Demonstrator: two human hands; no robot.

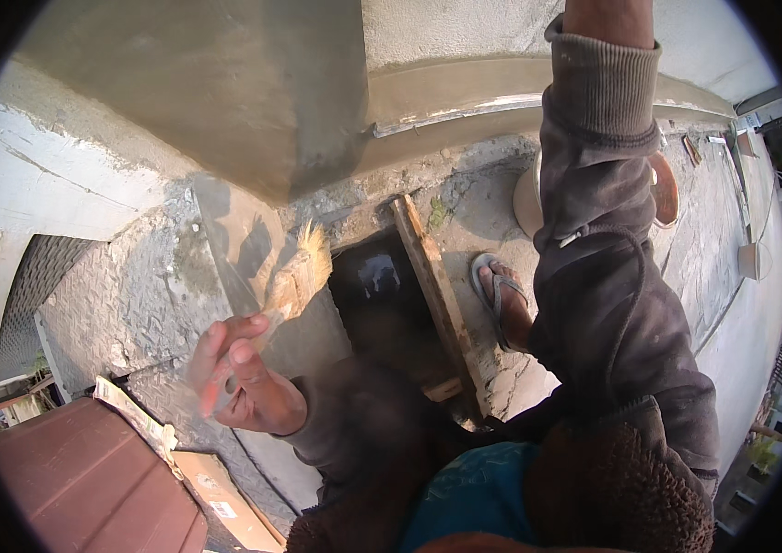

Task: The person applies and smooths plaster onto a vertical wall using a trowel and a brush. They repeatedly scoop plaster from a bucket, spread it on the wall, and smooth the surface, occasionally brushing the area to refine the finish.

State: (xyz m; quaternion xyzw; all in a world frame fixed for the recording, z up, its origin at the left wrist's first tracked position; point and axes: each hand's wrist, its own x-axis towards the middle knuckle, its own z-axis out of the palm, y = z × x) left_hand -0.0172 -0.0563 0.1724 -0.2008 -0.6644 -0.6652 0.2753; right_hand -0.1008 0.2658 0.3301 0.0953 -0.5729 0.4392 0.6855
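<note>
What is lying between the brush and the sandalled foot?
Between the brush and the sandalled foot, the head view shows a dark opening, a wooden plank, then ground.

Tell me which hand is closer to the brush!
Left. The left hand is holding the brush; the right arm is to the brush's right, its hand out of view past the top edge.

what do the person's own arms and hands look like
The left sleeve and right sleeve are dark grey-brown, the right one with a ribbed cuff and small pale mark. The left hand is ungloved; the right hand is out of view.
</note>
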